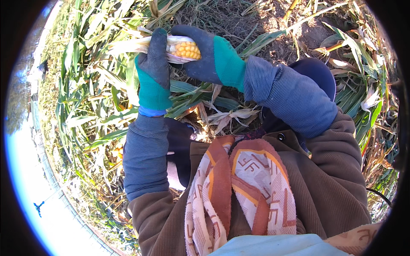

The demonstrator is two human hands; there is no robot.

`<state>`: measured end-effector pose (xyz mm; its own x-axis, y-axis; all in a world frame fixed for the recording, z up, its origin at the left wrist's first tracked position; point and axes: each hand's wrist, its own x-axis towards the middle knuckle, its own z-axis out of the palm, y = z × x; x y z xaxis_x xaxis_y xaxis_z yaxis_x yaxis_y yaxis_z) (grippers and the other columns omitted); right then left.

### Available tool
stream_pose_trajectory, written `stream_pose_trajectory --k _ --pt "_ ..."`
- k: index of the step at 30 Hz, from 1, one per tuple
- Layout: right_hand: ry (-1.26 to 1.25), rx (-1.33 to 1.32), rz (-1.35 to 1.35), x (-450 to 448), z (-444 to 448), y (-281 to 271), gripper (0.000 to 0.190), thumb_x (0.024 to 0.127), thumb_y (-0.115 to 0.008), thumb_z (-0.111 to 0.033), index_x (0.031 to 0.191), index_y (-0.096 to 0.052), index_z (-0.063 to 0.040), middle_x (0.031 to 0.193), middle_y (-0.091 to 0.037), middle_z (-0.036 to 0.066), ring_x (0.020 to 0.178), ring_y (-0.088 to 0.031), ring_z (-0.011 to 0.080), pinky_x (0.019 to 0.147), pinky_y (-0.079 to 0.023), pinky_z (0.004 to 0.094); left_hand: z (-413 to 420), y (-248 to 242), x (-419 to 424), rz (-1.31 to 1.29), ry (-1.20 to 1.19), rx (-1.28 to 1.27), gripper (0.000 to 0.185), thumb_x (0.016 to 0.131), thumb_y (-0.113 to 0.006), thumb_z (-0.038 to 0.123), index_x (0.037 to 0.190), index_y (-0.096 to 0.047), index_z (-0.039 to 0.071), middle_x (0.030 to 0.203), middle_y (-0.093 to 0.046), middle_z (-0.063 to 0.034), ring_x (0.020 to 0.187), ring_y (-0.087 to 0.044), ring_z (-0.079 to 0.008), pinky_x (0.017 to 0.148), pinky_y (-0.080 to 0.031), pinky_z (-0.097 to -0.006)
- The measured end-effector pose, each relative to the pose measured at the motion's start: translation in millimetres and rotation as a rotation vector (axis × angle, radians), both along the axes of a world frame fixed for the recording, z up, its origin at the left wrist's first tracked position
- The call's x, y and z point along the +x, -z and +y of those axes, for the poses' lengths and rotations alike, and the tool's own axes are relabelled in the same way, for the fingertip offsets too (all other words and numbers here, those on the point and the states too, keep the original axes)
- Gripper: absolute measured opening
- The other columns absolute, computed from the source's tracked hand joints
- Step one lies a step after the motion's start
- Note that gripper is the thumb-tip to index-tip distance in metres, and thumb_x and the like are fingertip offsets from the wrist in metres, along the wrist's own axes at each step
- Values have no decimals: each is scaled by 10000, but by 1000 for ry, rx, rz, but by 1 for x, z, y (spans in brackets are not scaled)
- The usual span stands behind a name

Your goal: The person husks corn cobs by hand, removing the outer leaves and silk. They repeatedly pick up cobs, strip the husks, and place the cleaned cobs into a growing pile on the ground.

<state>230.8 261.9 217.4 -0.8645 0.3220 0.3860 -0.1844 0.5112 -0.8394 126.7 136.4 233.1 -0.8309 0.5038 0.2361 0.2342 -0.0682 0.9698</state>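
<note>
An ear of corn lies sideways between my hands, yellow kernels bare toward its right end. Pale husk still wraps the rest and trails off to the left. My left hand, in a green glove with a dark coated palm, grips the husked part with the thumb laid over it. My right hand, gloved the same way, closes around the kernel end from the right; its fingertips are partly hidden behind the ear.
Cut corn stalks and leaves cover the ground on the left and between my legs. Dry husks lie below my hands. Bare soil shows at the top, and more stalks and leaves lie on the right.
</note>
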Motion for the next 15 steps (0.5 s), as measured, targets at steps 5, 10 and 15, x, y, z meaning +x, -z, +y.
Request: stream_pose_trajectory --k 5,10,15 --pt "-156 -216 147 0 3 -2 732 750 -726 -22 1422 -440 -65 1291 -606 161 1165 -620 257 991 -504 372 -1 16 -15 -102 71 -97 479 944 -621 363 1248 -555 -1 1160 -643 -147 1045 -644 -267 900 -533 -415" --pt "-175 -155 293 0 3 -5 714 760 -757 -56 1409 -460 -73 1260 -628 143 1169 -617 258 991 -502 373 2 14 -13 -335 132 49 511 946 -609 431 1230 -551 10 1179 -637 -143 1091 -626 -285 943 -511 -444" --pt "25 59 279 -10 14 -4 703 764 -803 -217 1371 -474 -86 1177 -641 227 1062 -658 369 892 -552 429 7 -12 -3 -535 276 305 521 952 -606 420 1251 -544 -3 1167 -642 -137 1073 -626 -278 968 -493 -428"
